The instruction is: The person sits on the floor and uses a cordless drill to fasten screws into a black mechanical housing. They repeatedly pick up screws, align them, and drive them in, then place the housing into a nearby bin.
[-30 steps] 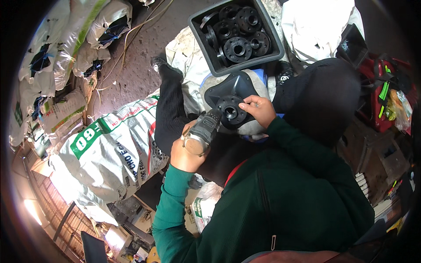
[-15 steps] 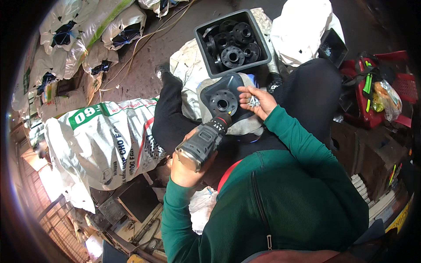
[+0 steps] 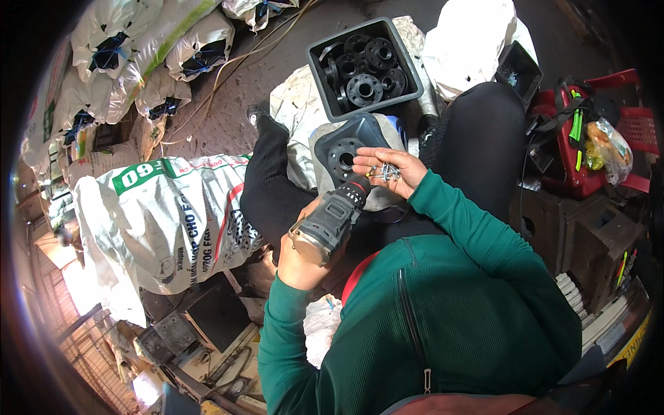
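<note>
My left hand (image 3: 302,268) is wrapped round a grey and black cordless drill (image 3: 332,220), its chuck pointing away from me. The drill's tip is close beside several silver screws (image 3: 389,172) lying on the fingers of my right hand (image 3: 409,166), palm up and cupped under them. Just beyond the drill, a black round flange (image 3: 337,153) with a central hole and a ring of small holes sits on a dark, square-cornered plastic part (image 3: 367,128). My right fingertips partly cover the flange. Between my legs, these parts rest on a greyish cloth-like surface.
Beyond the workpiece stands a grey bin (image 3: 315,69) holding several black flanges (image 3: 364,90). A small black bin (image 3: 520,72) is at the far right, near a red plastic chair (image 3: 633,131) with bags on it. A full white sack (image 3: 162,228) lies at my left.
My right hand has moved left and nearer the drill, its fingers opening out so the screws show more. The drill has shifted slightly right, with its tip now near the screws.
</note>
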`<state>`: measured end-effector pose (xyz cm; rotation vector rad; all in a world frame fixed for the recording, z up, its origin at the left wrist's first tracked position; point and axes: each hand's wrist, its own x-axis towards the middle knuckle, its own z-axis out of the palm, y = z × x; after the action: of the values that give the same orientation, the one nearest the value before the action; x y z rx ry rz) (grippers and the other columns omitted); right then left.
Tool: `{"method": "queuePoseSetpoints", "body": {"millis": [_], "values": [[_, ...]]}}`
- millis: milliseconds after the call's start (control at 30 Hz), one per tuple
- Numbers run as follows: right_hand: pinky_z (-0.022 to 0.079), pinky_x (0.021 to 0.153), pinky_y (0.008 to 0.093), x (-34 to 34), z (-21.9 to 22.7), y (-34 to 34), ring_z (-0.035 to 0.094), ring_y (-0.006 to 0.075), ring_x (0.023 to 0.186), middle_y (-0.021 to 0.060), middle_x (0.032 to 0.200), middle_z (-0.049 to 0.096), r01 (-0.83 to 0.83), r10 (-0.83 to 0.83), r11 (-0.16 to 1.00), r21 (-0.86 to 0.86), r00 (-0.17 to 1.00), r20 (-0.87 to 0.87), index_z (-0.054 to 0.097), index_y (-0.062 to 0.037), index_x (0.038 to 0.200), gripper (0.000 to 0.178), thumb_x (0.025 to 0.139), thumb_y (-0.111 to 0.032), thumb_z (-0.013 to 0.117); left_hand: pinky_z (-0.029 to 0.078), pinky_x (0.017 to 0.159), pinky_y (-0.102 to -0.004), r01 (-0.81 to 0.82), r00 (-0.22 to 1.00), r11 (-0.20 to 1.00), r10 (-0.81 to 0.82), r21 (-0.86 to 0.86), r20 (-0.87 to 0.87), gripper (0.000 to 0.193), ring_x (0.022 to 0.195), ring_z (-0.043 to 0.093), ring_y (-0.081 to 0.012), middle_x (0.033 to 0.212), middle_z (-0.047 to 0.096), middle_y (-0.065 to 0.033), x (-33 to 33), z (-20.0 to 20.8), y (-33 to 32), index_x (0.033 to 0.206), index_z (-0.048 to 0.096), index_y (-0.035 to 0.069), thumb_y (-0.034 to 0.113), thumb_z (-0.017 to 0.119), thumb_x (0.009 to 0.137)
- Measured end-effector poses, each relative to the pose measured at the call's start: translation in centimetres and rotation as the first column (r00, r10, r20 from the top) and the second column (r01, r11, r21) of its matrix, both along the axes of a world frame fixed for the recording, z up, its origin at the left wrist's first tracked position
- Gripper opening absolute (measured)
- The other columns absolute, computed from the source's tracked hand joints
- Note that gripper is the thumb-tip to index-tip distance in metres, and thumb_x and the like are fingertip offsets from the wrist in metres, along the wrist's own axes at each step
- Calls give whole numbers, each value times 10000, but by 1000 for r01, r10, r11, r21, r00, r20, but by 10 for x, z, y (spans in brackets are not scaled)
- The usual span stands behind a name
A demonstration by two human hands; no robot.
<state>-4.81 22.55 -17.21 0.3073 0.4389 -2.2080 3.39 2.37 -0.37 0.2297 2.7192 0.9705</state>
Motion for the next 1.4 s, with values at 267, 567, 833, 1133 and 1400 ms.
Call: {"method": "queuePoseSetpoints", "body": {"millis": [267,567,833,1133,1400], "values": [[542,886,324,-2,-1,-5,580,284,1174,206,1286,562,-30,35,994,102,998,-48,448,67,1334,427,993,-189,463,508,889,-320,22,999,994,-18,-108,42,531,1036,656,-255,1192,625,-137,-3,2,2,1233,550,14,90,741,744],[547,880,341,-2,-4,-8,606,265,1131,200,1237,592,-41,49,990,137,997,-59,480,57,1312,415,994,-209,471,516,867,-333,-56,990,997,63,-59,124,494,1008,663,-267,1174,634,-139,-10,4,1,1213,567,28,98,732,753],[556,860,331,-1,-7,-11,608,256,1126,175,1277,573,13,-11,983,185,1000,-13,474,20,1336,413,994,-211,460,507,877,-346,-8,998,999,12,-54,62,471,1026,651,-284,1137,644,-144,-17,5,-2,1182,579,16,89,734,743],[491,602,249,-2,-27,-13,542,64,623,-11,787,587,-58,-21,911,408,982,188,651,-31,1101,332,943,-315,588,499,867,-354,-21,992,1000,23,-17,121,464,994,646,-287,1100,642,-162,-44,5,-15,1170,567,-18,42,722,737],[403,543,191,-7,-11,-26,455,3,563,-89,689,518,-146,89,979,140,932,352,662,-88,979,260,895,-333,679,487,878,-345,-37,987,999,38,-11,158,465,988,640,-244,1079,646,-151,-40,7,-14,1176,550,-33,7,707,740]]}}
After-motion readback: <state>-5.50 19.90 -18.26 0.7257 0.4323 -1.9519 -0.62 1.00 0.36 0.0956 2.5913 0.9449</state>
